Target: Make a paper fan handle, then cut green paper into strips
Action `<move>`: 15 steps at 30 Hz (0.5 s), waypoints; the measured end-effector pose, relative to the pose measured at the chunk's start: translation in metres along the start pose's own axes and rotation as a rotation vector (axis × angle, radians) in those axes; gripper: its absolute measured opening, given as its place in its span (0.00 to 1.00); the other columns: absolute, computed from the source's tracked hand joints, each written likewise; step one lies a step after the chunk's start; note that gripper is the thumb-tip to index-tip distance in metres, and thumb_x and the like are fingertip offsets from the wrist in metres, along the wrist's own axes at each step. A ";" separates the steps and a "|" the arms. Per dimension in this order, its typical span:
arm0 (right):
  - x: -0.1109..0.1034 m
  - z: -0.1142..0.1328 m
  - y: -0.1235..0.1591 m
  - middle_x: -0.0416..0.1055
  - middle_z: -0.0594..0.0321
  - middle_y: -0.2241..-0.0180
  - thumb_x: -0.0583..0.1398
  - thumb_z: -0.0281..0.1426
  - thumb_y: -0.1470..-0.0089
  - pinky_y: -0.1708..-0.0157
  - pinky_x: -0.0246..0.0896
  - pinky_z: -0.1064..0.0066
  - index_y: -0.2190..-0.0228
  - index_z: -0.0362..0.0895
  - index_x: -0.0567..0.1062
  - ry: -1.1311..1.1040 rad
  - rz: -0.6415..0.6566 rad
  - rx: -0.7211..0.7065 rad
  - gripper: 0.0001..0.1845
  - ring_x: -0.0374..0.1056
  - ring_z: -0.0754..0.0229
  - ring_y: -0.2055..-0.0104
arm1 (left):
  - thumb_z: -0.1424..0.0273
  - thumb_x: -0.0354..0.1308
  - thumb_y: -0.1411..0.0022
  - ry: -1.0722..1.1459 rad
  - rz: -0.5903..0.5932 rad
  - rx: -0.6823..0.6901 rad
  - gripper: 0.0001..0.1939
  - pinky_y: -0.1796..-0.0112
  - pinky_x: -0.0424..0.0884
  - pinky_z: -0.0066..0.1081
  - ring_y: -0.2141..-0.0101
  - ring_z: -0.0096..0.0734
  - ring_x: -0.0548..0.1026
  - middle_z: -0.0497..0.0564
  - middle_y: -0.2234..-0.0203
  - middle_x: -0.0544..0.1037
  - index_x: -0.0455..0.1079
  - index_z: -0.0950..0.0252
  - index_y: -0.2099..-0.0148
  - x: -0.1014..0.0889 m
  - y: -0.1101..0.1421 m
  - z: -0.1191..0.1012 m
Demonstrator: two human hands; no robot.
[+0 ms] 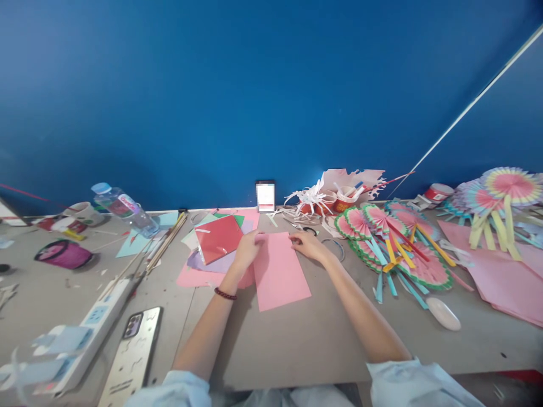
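A pink sheet of paper [281,277] lies in front of me on the grey table, its long sides running away from me. My left hand [249,250] is closed on the sheet's far left edge, with the thumb over the paper. At the far right corner, my right hand [307,245] has its fingers curled and pinched on the paper's edge. Left of the sheet, beside my left hand, is a pile of coloured paper with a red pack [219,238] on top. Black-handled scissors [311,230] lie just beyond my right hand, partly hidden.
Pleated paper fans [394,237] and a white computer mouse [443,314] lie to the right, with pink sheets [500,271] beyond. Leftward are a phone [132,356], a power strip [91,333], thin sticks [167,243] and a tilted bottle [125,209]. A blue wall [271,102] closes off the back.
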State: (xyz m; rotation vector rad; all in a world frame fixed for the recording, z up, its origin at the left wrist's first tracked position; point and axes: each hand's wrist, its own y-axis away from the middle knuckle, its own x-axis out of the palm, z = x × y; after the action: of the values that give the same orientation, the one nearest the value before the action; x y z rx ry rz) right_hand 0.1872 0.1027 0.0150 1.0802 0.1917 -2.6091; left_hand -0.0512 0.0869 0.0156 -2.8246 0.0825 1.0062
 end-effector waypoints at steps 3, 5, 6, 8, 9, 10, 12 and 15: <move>0.002 -0.002 0.001 0.74 0.57 0.62 0.65 0.21 0.53 0.58 0.63 0.67 0.62 0.42 0.82 0.041 0.015 -0.033 0.14 0.68 0.60 0.66 | 0.76 0.49 0.38 -0.129 -0.015 0.041 0.16 0.51 0.69 0.37 0.53 0.42 0.76 0.55 0.54 0.81 0.77 0.61 0.56 0.007 0.001 0.004; 0.002 -0.003 0.002 0.73 0.57 0.61 0.66 0.22 0.53 0.57 0.63 0.66 0.63 0.42 0.82 0.049 0.026 -0.044 0.13 0.68 0.59 0.64 | 0.79 0.49 0.38 -0.217 -0.032 0.047 0.17 0.51 0.69 0.38 0.52 0.43 0.76 0.58 0.53 0.80 0.76 0.63 0.53 0.011 0.002 0.007; 0.002 -0.003 0.003 0.72 0.57 0.61 0.66 0.22 0.53 0.56 0.62 0.66 0.63 0.42 0.82 0.054 0.031 -0.048 0.12 0.68 0.58 0.63 | 0.80 0.48 0.38 -0.252 -0.046 0.043 0.18 0.51 0.69 0.40 0.52 0.44 0.75 0.59 0.52 0.79 0.76 0.64 0.52 0.013 0.002 0.008; 0.002 -0.002 0.003 0.71 0.57 0.61 0.66 0.22 0.52 0.54 0.62 0.66 0.63 0.43 0.82 0.063 0.041 -0.051 0.12 0.68 0.57 0.61 | 0.82 0.48 0.38 -0.314 -0.078 0.051 0.19 0.49 0.68 0.42 0.49 0.47 0.73 0.63 0.50 0.77 0.74 0.65 0.50 0.018 0.003 0.008; 0.002 -0.002 0.003 0.71 0.57 0.60 0.67 0.22 0.52 0.54 0.62 0.66 0.62 0.43 0.82 0.067 0.045 -0.050 0.13 0.68 0.56 0.60 | 0.82 0.49 0.38 -0.340 -0.084 0.073 0.19 0.48 0.66 0.44 0.47 0.48 0.72 0.63 0.48 0.76 0.74 0.65 0.50 0.022 0.003 0.007; 0.001 -0.002 0.003 0.70 0.56 0.60 0.67 0.22 0.52 0.53 0.61 0.66 0.62 0.42 0.82 0.072 0.048 -0.047 0.13 0.68 0.56 0.59 | 0.82 0.50 0.38 -0.384 -0.089 0.119 0.18 0.46 0.65 0.45 0.46 0.49 0.71 0.64 0.47 0.75 0.74 0.65 0.51 0.026 0.005 0.005; 0.001 -0.001 0.004 0.70 0.55 0.59 0.67 0.22 0.52 0.52 0.61 0.66 0.60 0.41 0.81 0.081 0.050 -0.037 0.15 0.67 0.56 0.59 | 0.82 0.51 0.38 -0.474 -0.066 0.256 0.16 0.43 0.62 0.47 0.46 0.48 0.71 0.63 0.50 0.76 0.74 0.65 0.52 0.036 0.009 -0.001; 0.000 -0.002 0.004 0.70 0.55 0.58 0.67 0.23 0.51 0.53 0.62 0.67 0.59 0.41 0.80 0.090 0.052 -0.030 0.15 0.67 0.58 0.60 | 0.80 0.51 0.37 -0.517 -0.058 0.402 0.15 0.37 0.53 0.54 0.46 0.47 0.71 0.60 0.52 0.77 0.72 0.63 0.52 0.053 0.019 -0.009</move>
State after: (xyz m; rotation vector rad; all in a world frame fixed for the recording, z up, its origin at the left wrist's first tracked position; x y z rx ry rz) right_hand 0.1895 0.0992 0.0138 1.1769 0.2184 -2.5063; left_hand -0.0063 0.0664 -0.0133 -2.1326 0.1272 1.4768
